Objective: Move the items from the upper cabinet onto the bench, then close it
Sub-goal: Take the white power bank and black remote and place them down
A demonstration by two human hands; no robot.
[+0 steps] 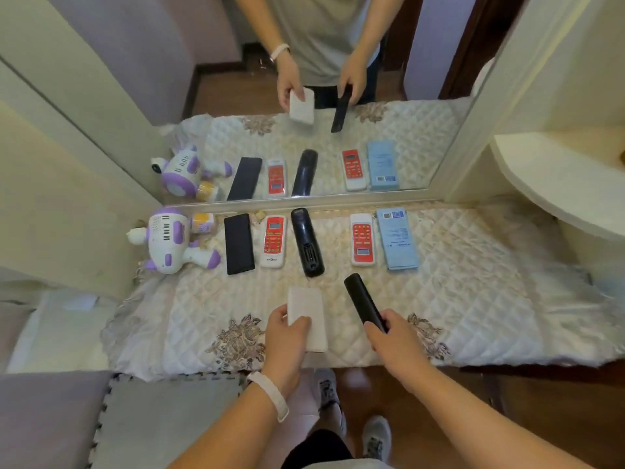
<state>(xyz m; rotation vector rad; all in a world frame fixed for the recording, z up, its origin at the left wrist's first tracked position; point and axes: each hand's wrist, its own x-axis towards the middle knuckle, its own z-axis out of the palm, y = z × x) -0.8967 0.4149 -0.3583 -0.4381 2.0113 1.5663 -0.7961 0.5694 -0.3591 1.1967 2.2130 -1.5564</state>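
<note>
left hand (pixel 287 336) closed around white remote (pixel 309 316); right hand (pixel 394 340) gripping black remote (pixel 363 301) above bench (pixel 473 299)

Home bedrm/hall: quilted bench cover (pixel 473 299), mirror (pixel 338 137), toy (pixel 169 242), wood floor (pixel 507 418).

We see two bare forearms with no sleeves reaching the wrists. On the left wrist there is a thin pale pink wristband (pixel 270 394) with a flat oblong face. Lower down we see grey sneakers (pixel 351 424) with white soles, dark shorts or trousers, and a light-coloured shirt hem at the near edge.
</note>
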